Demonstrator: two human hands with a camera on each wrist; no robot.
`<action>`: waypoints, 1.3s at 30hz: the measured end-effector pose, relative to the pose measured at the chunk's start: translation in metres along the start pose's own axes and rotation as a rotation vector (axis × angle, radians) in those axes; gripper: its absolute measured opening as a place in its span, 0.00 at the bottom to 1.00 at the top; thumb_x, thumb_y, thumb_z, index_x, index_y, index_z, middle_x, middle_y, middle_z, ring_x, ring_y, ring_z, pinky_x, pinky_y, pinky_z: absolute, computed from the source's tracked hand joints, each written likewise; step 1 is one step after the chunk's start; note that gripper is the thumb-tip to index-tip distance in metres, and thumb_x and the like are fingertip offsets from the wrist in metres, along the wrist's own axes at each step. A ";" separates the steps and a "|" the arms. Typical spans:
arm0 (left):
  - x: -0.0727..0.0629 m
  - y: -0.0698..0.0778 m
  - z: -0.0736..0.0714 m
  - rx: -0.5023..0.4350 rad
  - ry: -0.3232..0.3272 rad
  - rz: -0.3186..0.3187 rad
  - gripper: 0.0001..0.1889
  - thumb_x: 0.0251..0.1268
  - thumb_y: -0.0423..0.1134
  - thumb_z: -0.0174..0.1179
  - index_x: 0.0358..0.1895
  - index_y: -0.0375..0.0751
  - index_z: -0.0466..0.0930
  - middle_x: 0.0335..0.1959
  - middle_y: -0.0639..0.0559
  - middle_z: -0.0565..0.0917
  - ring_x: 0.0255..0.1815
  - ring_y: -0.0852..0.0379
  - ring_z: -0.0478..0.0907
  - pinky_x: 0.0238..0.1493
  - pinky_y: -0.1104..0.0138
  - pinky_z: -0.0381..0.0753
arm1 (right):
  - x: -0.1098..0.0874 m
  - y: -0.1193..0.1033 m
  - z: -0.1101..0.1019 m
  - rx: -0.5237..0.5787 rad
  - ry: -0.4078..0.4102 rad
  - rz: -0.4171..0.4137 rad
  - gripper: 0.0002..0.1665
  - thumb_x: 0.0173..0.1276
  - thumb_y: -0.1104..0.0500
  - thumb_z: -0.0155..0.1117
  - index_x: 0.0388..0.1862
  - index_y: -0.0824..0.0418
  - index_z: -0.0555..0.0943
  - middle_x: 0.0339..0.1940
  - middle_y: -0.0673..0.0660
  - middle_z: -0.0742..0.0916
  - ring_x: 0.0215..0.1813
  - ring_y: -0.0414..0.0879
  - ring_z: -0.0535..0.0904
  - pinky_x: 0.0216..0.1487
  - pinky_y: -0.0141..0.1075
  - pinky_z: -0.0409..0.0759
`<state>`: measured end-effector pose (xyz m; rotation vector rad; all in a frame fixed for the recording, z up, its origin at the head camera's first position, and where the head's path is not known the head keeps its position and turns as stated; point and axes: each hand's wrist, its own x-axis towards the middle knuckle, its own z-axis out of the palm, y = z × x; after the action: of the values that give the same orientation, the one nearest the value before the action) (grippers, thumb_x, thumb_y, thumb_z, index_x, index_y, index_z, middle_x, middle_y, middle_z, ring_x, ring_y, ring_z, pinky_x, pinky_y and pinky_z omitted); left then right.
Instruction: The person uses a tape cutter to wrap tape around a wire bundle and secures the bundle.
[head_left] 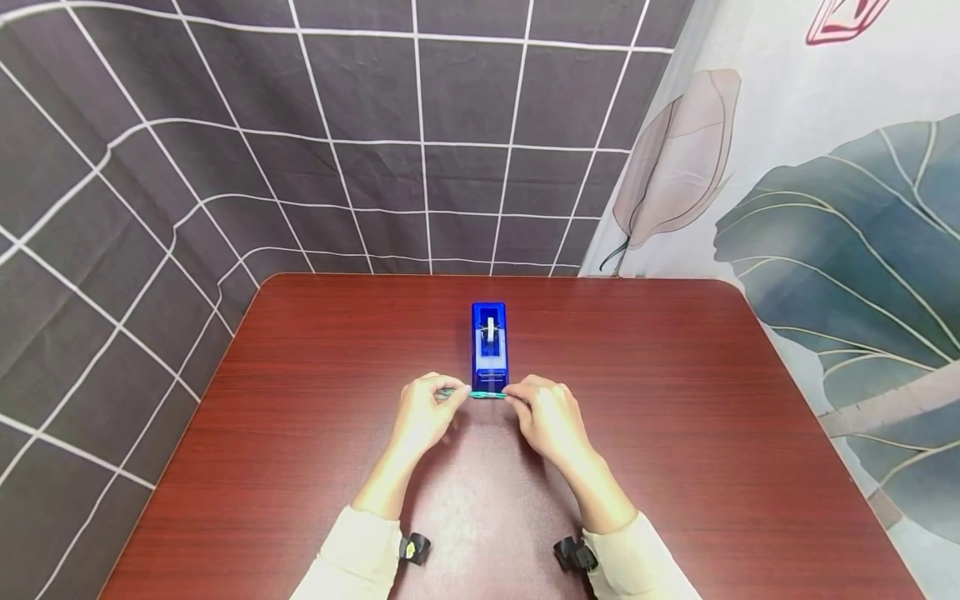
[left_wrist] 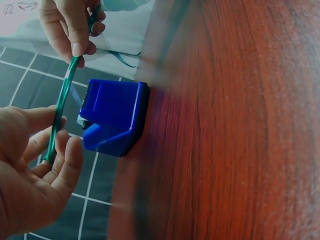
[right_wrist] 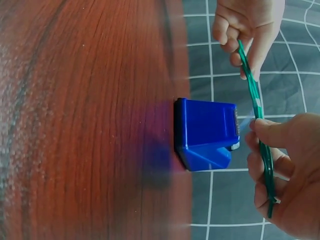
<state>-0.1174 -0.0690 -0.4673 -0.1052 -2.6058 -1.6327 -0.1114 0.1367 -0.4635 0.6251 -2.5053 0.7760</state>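
Observation:
A blue tape dispenser (head_left: 491,363) with a small roll of tape (head_left: 491,330) stands upright on the table, its toothed cutting edge toward the person. Across its near end runs a slim bundle of green strands (right_wrist: 268,170), held level by both hands. The left hand (head_left: 420,417) pinches one end between thumb and fingers. At the other end, the right hand (head_left: 553,417) grips it the same way. A clear strip of tape (left_wrist: 76,95) spans from the cutting edge to the middle of the bundle, where a pale band shows between the hands.
The reddish-brown wooden table (head_left: 315,400) extends on both sides of the hands. Behind it hangs a dark grid-patterned cloth (head_left: 375,167), with a pale leaf-print curtain (head_left: 787,292) at the right. Black wrist cameras (head_left: 416,548) sit at the cuffs of the pale sleeves.

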 end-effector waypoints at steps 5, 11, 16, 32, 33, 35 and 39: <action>0.000 -0.002 0.000 0.012 0.007 0.031 0.07 0.64 0.38 0.70 0.38 0.37 0.89 0.32 0.48 0.84 0.14 0.52 0.81 0.21 0.67 0.81 | -0.001 0.001 0.001 -0.009 0.020 -0.006 0.07 0.55 0.68 0.76 0.33 0.60 0.90 0.27 0.50 0.87 0.29 0.47 0.85 0.29 0.45 0.80; 0.001 -0.004 0.001 0.039 0.025 0.077 0.05 0.62 0.37 0.71 0.36 0.40 0.90 0.30 0.53 0.83 0.25 0.64 0.80 0.33 0.68 0.81 | -0.001 0.000 0.001 0.001 0.002 0.032 0.08 0.57 0.68 0.77 0.34 0.58 0.91 0.28 0.50 0.88 0.31 0.48 0.86 0.32 0.47 0.81; 0.000 -0.005 0.001 0.040 0.026 0.115 0.04 0.60 0.37 0.72 0.35 0.40 0.90 0.30 0.54 0.84 0.29 0.61 0.80 0.35 0.68 0.81 | -0.003 -0.001 0.000 0.005 -0.007 0.055 0.08 0.57 0.68 0.77 0.34 0.58 0.91 0.29 0.50 0.88 0.33 0.48 0.86 0.35 0.49 0.81; -0.005 -0.006 -0.003 0.017 -0.001 0.156 0.03 0.58 0.34 0.74 0.33 0.40 0.89 0.27 0.56 0.83 0.27 0.62 0.79 0.32 0.69 0.80 | -0.007 -0.006 -0.005 0.007 -0.036 0.071 0.07 0.56 0.67 0.77 0.34 0.57 0.91 0.30 0.48 0.88 0.27 0.42 0.81 0.29 0.41 0.79; -0.005 -0.006 -0.004 0.019 -0.007 0.158 0.03 0.57 0.34 0.74 0.33 0.40 0.89 0.27 0.57 0.83 0.27 0.62 0.79 0.32 0.69 0.80 | -0.008 -0.006 -0.006 0.004 -0.040 0.074 0.07 0.56 0.66 0.77 0.34 0.57 0.91 0.30 0.48 0.88 0.27 0.42 0.82 0.29 0.40 0.79; -0.006 -0.006 -0.005 0.021 -0.019 0.164 0.03 0.57 0.35 0.74 0.33 0.41 0.89 0.27 0.57 0.83 0.26 0.63 0.79 0.32 0.69 0.80 | -0.009 -0.007 -0.007 0.004 -0.051 0.081 0.07 0.56 0.66 0.77 0.33 0.56 0.91 0.30 0.47 0.88 0.27 0.41 0.82 0.28 0.40 0.79; -0.007 -0.007 -0.006 0.011 -0.036 0.179 0.03 0.58 0.34 0.74 0.33 0.41 0.89 0.28 0.56 0.83 0.26 0.62 0.79 0.31 0.69 0.80 | -0.010 -0.007 -0.007 -0.003 -0.064 0.090 0.08 0.55 0.66 0.77 0.32 0.55 0.90 0.29 0.45 0.87 0.27 0.39 0.80 0.27 0.39 0.78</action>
<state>-0.1104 -0.0776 -0.4715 -0.3598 -2.5460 -1.5695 -0.0979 0.1387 -0.4607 0.5478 -2.6077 0.7957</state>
